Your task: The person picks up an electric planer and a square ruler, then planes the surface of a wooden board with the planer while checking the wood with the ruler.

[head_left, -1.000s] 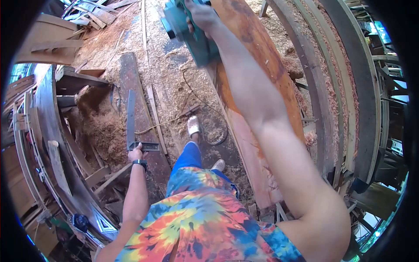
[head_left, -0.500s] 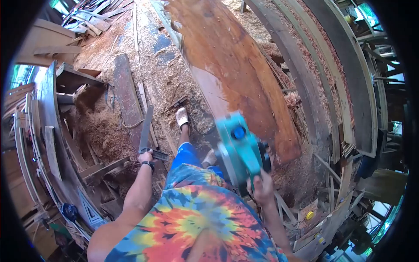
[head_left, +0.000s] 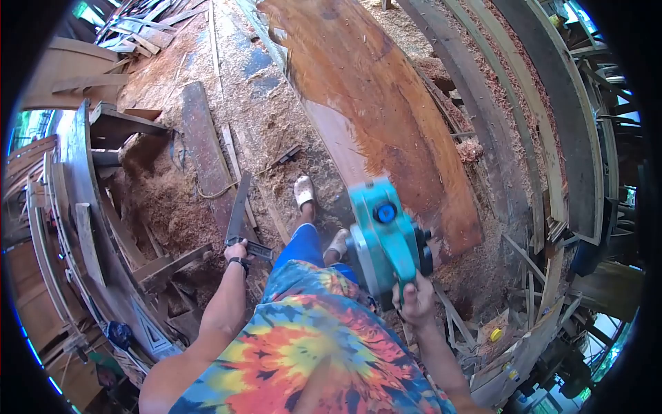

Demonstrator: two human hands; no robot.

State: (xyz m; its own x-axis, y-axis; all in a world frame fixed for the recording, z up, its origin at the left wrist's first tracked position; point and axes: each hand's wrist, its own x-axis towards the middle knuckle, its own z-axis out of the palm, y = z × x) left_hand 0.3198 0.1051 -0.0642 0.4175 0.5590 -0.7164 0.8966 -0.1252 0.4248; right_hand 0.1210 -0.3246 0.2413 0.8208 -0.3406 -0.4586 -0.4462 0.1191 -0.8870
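My right hand (head_left: 416, 301) is closed around the rear handle of a teal electric hand planer (head_left: 378, 238) with a blue knob on top. The planer hangs in front of my right side, overlapping the near end of a wide reddish-brown wood slab (head_left: 393, 117) in view; I cannot tell if they touch. My left hand (head_left: 236, 251) grips a carpenter's square (head_left: 238, 210) near its corner. Its long dark blade points up and away, and the shorter arm lies toward my leg. Below the square are a plank and wood shavings.
Long boards (head_left: 476, 117) lie along the right, with shavings between them. A worn plank (head_left: 207, 152) rests on the shaving-covered floor at left. Timber (head_left: 76, 228) lines the left side, with a triangular square (head_left: 150, 334) on it. A scrap pile (head_left: 148, 27) lies at the far left.
The square in my left hand has tilted to the right. My left foot has shifted slightly right, and the planer has moved slightly right with my right hand. Both holds stay the same.
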